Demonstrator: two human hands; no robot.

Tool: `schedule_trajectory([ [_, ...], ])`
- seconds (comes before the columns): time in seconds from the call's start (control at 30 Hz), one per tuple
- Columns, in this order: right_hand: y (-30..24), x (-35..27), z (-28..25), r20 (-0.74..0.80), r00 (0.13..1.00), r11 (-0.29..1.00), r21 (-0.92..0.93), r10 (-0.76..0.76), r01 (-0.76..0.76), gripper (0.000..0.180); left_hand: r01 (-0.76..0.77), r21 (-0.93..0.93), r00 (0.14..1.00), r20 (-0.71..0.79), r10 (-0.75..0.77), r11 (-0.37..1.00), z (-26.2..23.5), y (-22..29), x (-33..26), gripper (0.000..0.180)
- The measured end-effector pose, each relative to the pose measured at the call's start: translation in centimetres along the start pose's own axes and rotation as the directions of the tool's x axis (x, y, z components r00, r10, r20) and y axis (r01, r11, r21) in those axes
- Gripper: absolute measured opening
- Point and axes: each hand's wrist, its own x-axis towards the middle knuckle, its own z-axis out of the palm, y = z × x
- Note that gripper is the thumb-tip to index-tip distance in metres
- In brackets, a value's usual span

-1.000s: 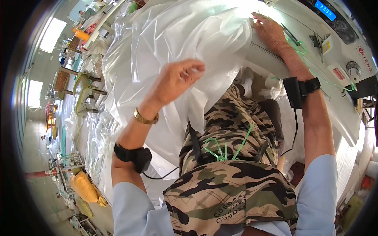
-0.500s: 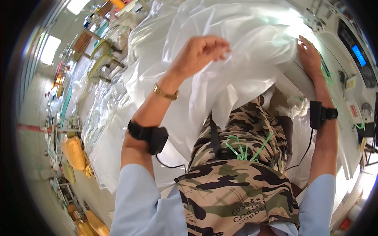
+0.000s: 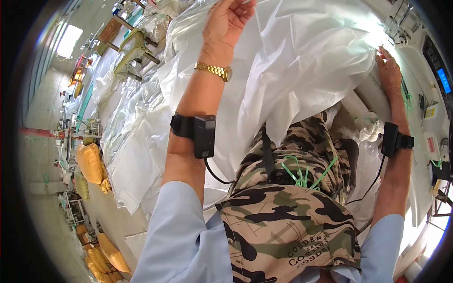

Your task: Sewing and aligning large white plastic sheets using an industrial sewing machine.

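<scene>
A large sheet of white translucent fabric [image 3: 302, 66] drapes over my lap and spreads to the left. My left hand [image 3: 226, 19] is raised near the top of the view and pinches a fold of this sheet. My right hand [image 3: 389, 70] lies flat on the sheet's edge, pressing it on the white sewing machine table [image 3: 420, 94] at the upper right. Each forearm carries a black strapped device, and a gold watch sits on the left wrist.
A sewing machine head with a small blue display [image 3: 441, 75] stands at the right edge. More white sheeting [image 3: 132, 141] piles on the floor at left. Yellow sacks [image 3: 89, 162] and wooden tables [image 3: 130, 42] stand further left. Green cord hangs on my camouflage apron [image 3: 302, 174].
My left hand has risen up and away with a fold of the sheet. My right hand has stayed pressed on the sheet at the machine table.
</scene>
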Motion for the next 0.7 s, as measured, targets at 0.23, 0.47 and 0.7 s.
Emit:
schedule_trajectory([
  [0.23,-1.2,0.2,-0.3,0.029,0.999,0.999,0.03,0.013,-0.013,0.042,-0.197,-0.079,0.954,-0.245,0.172,0.977,-9.7,3.7,3.0,0.02],
  [0.47,-0.1,-0.5,-0.9,-0.004,0.999,0.998,0.03,0.048,-0.048,0.039,0.175,0.368,0.98,-0.153,-0.126,0.913,-4.0,1.6,-6.0,0.023],
  [0.7,-3.1,-0.4,-1.9,-0.037,0.999,0.997,0.066,-0.032,0.034,0.039,0.556,0.748,0.689,-0.172,-0.704,0.362,-2.1,1.8,-19.1,0.026],
])
